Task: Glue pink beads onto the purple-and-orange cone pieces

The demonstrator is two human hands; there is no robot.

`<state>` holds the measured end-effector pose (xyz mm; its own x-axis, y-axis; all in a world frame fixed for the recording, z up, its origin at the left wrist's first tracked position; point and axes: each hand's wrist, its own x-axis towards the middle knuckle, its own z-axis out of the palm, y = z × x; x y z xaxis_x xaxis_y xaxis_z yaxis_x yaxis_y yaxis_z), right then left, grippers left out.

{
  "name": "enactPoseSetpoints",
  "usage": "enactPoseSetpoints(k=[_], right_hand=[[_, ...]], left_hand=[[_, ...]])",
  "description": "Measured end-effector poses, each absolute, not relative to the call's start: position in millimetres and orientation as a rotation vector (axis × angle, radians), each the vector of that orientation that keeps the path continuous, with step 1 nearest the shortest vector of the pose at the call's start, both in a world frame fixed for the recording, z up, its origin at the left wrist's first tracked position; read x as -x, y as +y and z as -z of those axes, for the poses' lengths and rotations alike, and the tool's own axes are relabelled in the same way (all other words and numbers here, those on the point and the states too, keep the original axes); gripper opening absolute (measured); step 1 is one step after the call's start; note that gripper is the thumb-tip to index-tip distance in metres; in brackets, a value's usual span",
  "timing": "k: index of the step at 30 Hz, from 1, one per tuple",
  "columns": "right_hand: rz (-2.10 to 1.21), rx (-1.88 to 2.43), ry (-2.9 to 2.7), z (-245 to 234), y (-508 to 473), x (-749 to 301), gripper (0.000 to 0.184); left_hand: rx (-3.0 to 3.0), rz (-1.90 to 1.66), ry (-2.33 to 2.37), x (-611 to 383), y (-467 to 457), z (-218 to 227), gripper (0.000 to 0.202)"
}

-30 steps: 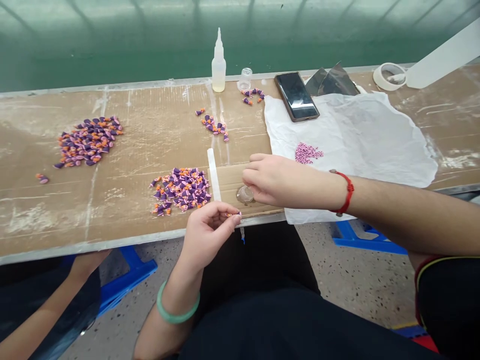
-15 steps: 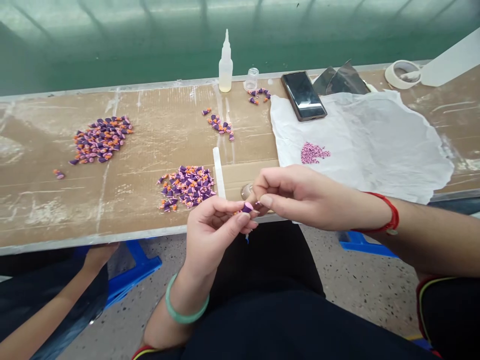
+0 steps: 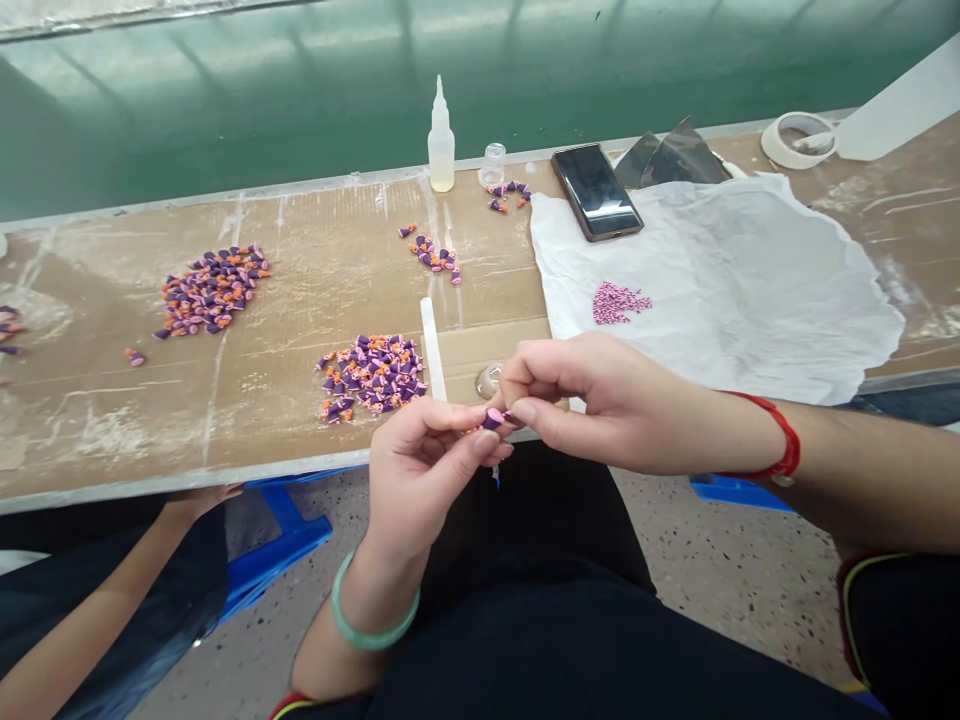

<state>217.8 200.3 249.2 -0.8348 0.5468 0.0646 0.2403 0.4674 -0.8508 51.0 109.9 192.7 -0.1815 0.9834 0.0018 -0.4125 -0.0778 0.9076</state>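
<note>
So, left to right:

1. Purple-and-orange clay cones (image 3: pixel 214 290) sit heaped on the cardboard bench top (image 3: pixel 247 420).
2. The left hand (image 3: pixel 424 480) pinches a small purple-pink clay cone (image 3: pixel 493 420) over the bench's front edge.
3. The right hand (image 3: pixel 607 400) has its fingertips (image 3: pixel 517 412) pressed together right at that cone.
4. Pink beads (image 3: pixel 621 303) lie on white tissue (image 3: pixel 757 270).

Small purple cone-shaped bead with pink end (image 3: pixel 493 419), lying tilted, pinched in fingers of your left hand (image 3: pixel 420 480). Your right hand (image 3: pixel 600 405) pinches in from right, thumb and forefinger at bead; contact hidden, too small to tell. Loose heap of matching purple-and-orange cones (image 3: pixel 371 378) lies just left of your hands, pieces jumbled, pointing every way.
</note>
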Motion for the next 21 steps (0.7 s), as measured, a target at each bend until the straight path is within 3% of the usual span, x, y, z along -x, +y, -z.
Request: enactPoseSetpoints(k=[21], right_hand=[[-1.014,0.601,-2.481,-247.8,193.4,-217.3,0.014]], left_hand=[[-0.823,-1.604,1.012,-58.8,108.4,-190.2,0.012]])
